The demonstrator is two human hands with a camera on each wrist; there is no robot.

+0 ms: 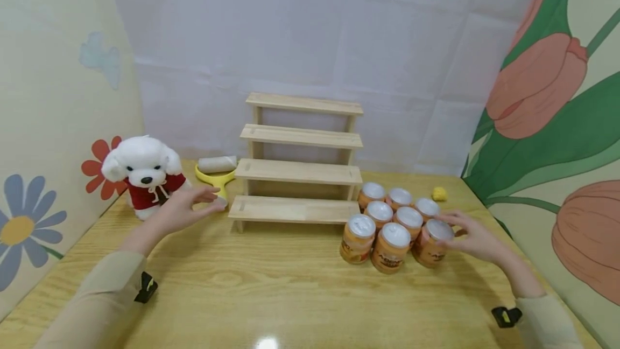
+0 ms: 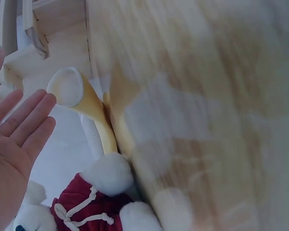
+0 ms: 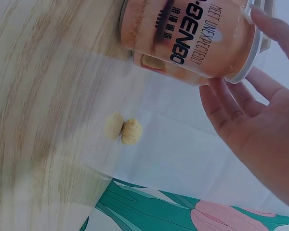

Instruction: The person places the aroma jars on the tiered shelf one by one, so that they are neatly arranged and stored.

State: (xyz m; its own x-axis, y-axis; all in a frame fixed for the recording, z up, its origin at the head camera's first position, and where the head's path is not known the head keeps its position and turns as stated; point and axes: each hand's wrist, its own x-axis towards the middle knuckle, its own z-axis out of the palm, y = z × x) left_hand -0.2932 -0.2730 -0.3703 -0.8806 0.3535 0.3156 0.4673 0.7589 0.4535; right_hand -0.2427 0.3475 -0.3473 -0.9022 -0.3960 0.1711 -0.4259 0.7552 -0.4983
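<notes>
My right hand [image 1: 472, 237] is at the nearest-right can of a cluster of orange cans with silvery lids. In the right wrist view, the thumb lies at the rim of this orange can [image 3: 192, 33] and the fingers reach behind its lid; the can stands upright on the table. On the other side, my left hand [image 1: 186, 210] hovers with fingers extended and nothing in it. It is between a white plush dog [image 1: 145, 163] in a red top and the wooden tiered shelf [image 1: 297, 209]. A yellow-handled lint roller [image 1: 217, 178] lies just behind that hand.
Several more cans [image 1: 360, 238] stand close together, by the shelf's right front corner. Behind them a small yellow ball-like thing [image 1: 439, 194] rests on the wooden table [image 1: 271, 290]. A white cloth [image 1: 310, 31] hangs behind the shelf, with painted walls at both sides.
</notes>
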